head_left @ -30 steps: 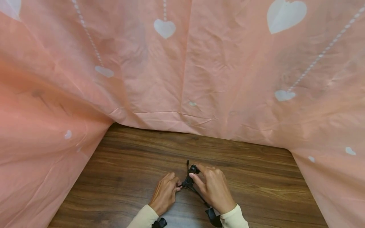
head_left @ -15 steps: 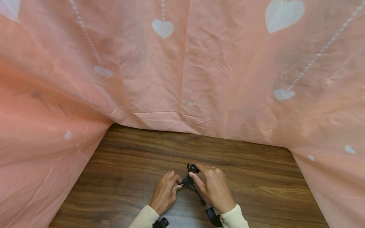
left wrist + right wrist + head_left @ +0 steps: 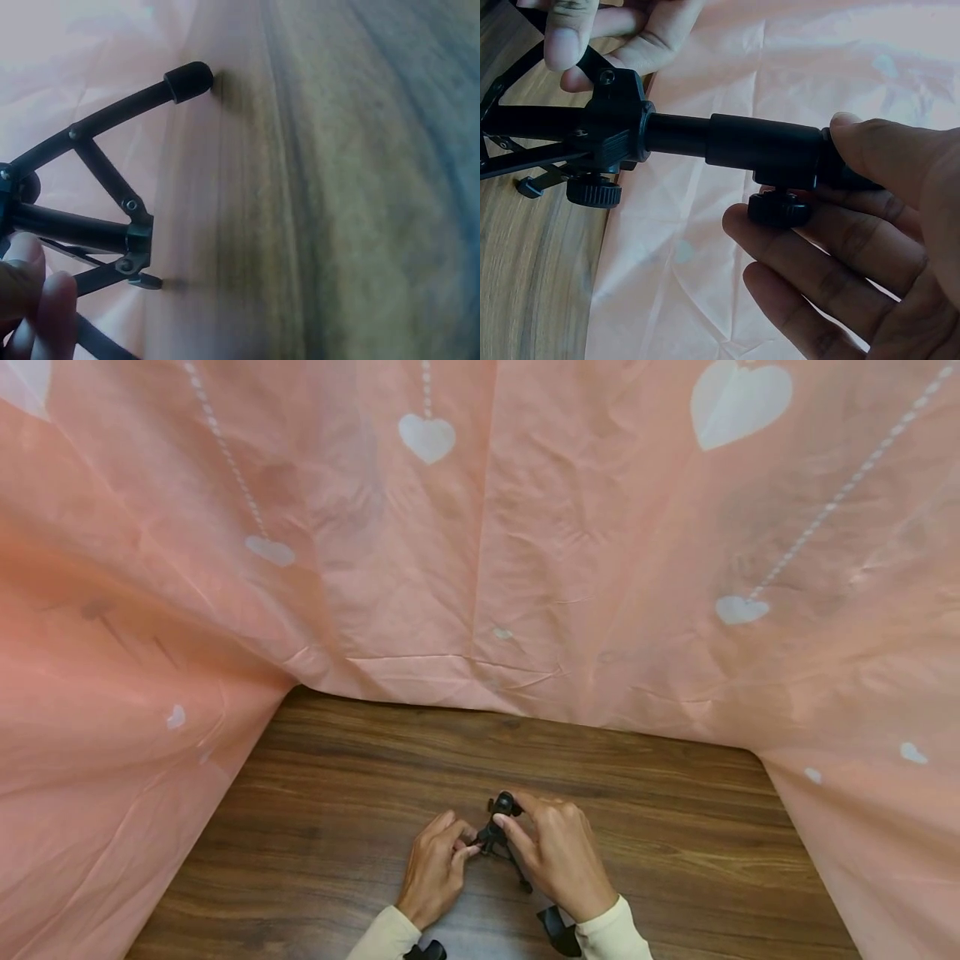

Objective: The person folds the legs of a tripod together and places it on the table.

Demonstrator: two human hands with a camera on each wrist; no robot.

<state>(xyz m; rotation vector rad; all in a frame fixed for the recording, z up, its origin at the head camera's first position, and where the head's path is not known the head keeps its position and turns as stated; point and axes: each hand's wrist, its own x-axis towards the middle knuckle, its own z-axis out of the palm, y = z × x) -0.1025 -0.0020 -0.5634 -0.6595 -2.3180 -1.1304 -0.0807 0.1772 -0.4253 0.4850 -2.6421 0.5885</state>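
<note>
A small black tripod stands on the wooden tabletop between both hands. Its top leans slightly away from the person in the head view. The left hand pinches one leg near the hub, as the right wrist view also shows. The right hand grips the head at the top of the centre column, thumb on one side and fingers curled beneath. Two ridged knobs show there: a lower knob at the hub and an upper knob beside the fingers. A rubber-tipped leg spreads out with its brace.
The dark wood-grain tabletop surrounds the hands. A pink curtain with white hearts hangs along its back and both sides. Black wrist-worn devices, one at the left wrist and one at the right wrist, sit beside the cream sleeves.
The tripod's legs have drawn inward: the far leg tip and the near right leg tip both lie closer to the column. Both hands keep their holds, nearly in place.
</note>
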